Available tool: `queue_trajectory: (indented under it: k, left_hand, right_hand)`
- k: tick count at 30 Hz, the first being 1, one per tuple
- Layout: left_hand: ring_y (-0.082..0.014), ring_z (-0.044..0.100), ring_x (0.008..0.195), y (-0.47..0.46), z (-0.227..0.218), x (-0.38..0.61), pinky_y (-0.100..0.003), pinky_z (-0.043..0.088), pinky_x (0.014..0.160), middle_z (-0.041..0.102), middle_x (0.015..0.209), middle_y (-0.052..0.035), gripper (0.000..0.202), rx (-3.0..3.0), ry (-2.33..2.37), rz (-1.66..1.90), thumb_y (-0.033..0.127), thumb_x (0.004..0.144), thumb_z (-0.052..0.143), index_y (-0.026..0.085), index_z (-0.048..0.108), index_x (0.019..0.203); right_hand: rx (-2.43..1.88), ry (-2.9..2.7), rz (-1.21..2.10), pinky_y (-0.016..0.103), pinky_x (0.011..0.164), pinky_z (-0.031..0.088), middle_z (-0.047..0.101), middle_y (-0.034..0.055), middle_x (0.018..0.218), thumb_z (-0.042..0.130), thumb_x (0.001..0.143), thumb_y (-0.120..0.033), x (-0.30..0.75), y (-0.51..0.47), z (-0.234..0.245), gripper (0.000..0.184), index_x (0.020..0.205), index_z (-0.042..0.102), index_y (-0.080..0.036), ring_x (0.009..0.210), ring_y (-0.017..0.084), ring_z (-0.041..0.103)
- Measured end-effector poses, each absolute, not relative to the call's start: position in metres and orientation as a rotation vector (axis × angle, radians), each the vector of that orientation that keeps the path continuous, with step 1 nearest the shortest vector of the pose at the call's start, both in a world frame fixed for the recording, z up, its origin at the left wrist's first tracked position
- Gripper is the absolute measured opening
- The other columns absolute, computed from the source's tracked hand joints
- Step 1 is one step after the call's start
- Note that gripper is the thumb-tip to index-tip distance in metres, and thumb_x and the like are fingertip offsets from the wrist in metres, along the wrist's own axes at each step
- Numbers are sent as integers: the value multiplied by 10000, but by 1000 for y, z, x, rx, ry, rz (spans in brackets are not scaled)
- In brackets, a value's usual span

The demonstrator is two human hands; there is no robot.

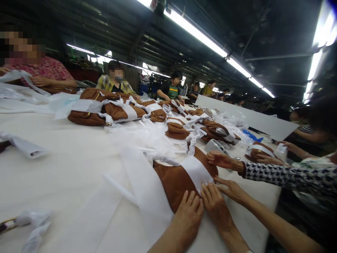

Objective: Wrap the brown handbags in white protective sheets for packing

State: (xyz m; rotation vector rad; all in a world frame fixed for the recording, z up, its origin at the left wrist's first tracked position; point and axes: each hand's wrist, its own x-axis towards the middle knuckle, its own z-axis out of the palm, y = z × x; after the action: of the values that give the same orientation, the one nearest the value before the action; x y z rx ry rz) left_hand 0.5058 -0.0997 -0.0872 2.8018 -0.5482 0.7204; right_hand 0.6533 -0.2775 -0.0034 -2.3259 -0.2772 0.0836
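Note:
A brown bag (175, 181) lies on the white table (65, 168) right in front of me, with a white paper band (196, 170) wrapped across it. My left hand (188, 211) rests flat on the bag's near end, fingers stretched out. My right hand (213, 202) lies flat beside it, fingertips at the lower edge of the band. A co-worker's bare hand (231, 189) touches the band from the right. Another co-worker's hand (221, 160), in a houndstooth sleeve, rests on the bag's far end.
Several more brown bags (89, 114) with white bands lie in a row across the table, among loose white paper and plastic (147, 140). People sit along the far and right sides. A white paper roll (26, 147) lies at the left.

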Motion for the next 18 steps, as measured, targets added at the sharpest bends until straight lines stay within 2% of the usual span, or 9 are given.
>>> queue_trajectory:
  k: [3, 6, 12, 18]
  left_hand:
    - [-233, 314, 1227, -98, -85, 505, -412, 218, 1066, 445, 1253, -99, 384, 2789, -551, 713, 241, 906, 307, 113, 378, 1261]
    - [-229, 311, 1234, -98, -86, 506, -415, 214, 1070, 444, 1263, -92, 388, 2778, -532, 711, 232, 903, 310, 122, 375, 1270]
    - [-255, 143, 1319, -98, -85, 510, -430, 273, 1039, 178, 1444, -66, 424, 2790, -535, 742, 257, 906, 294, 149, 327, 1315]
    - [-219, 135, 1326, -96, -75, 508, -429, 241, 1061, 202, 1439, -33, 436, 2762, -541, 586, 266, 908, 295, 198, 284, 1338]
  right_hand:
    - [-2297, -361, 148, 435, 820, 482, 649, 29, 992, 670, 548, -224, 661, -284, -9, 248, 788, 682, -289, 937, 326, 577]
    - [-2292, -401, 172, 408, 844, 464, 635, 36, 1038, 691, 564, -288, 665, -288, -18, 342, 904, 675, -250, 864, 278, 604]
    - [-2297, -445, 158, 332, 798, 463, 641, 49, 1027, 681, 608, -383, 664, -291, -24, 461, 1026, 637, -194, 759, 199, 619]
    - [-2261, -430, 155, 293, 779, 469, 556, 84, 1182, 647, 648, -415, 665, -294, -38, 544, 1119, 575, -154, 774, 176, 616]
